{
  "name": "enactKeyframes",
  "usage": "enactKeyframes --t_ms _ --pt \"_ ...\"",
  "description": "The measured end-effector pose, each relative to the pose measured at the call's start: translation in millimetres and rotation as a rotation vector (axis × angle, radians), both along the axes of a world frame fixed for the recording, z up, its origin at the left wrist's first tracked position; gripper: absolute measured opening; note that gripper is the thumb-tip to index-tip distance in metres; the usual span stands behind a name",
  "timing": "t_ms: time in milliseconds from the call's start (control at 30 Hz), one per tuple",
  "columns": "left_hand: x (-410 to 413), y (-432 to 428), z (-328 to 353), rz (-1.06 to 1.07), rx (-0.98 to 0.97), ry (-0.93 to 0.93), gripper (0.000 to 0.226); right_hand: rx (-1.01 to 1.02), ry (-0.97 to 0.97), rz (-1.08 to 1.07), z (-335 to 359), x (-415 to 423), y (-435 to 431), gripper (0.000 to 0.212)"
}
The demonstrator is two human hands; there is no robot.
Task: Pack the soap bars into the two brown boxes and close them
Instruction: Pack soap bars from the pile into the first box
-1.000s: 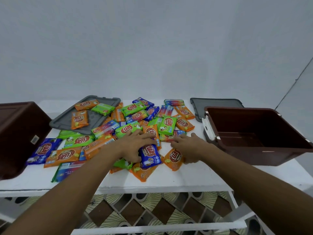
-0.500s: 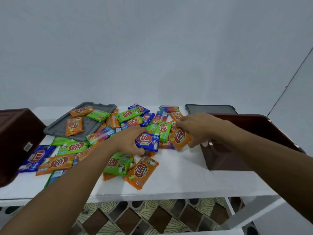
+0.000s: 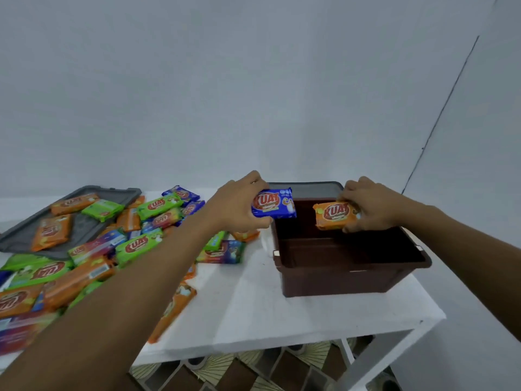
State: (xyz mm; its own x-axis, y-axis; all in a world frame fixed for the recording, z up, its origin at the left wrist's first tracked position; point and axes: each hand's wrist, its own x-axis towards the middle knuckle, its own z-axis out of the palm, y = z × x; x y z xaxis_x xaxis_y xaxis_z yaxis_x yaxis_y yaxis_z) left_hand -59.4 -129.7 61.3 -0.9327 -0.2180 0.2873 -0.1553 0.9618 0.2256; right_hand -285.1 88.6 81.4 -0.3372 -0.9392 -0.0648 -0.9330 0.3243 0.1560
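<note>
Head view: my left hand [image 3: 239, 206] pinched blue KUAT soap bar [image 3: 275, 207]; right hand [image 3: 372, 207] pinched orange KUAT soap bar [image 3: 334, 215]; brown box [image 3: 338, 280] below my fingers.

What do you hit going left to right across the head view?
Left lid → left hand → blue bar → orange bar → right hand. Pile and box overlap others, so skipped.
</note>
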Motion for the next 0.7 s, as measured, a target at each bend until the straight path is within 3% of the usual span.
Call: enactKeyframes --t_ms 167,433,567,700 --pt "-68 47 -10 -0.011 -0.175 -0.163 0.069 0.154 0.104 -0.03 -33 -35 13 0.073" --pt "-116 73 -54 0.064 -0.377 -0.617 0.071 0.366 0.308 0.022 -79 -50 8 0.066" --pt "-124 71 -55 0.087 -0.406 -0.675 0.075 0.29 0.232 0.091 -80 -52 -2 0.071" --pt "-128 74 -59 0.048 -0.318 -0.741 0.085 0.314 0.015 0.058 -92 -53 -3 0.076"
